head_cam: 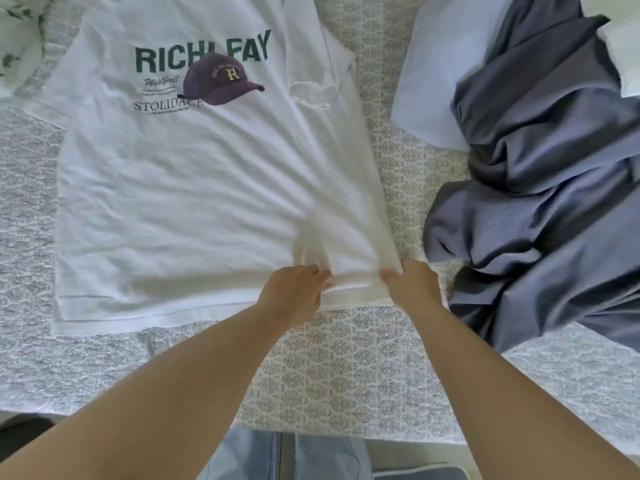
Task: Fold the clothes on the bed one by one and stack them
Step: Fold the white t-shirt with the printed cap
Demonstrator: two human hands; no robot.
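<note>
The white cotton T-shirt with green lettering and a purple cap print lies spread face-up on the patterned bed cover, not yet folded, with both hands pinching its near right hem: left hand, right hand. To its right, a crumpled grey-blue garment and a pale blue one look unfolded too; I see no stack, so most work seems left.

A home bedroom: patterned bedspread, pillows, scattered clothes.
</note>
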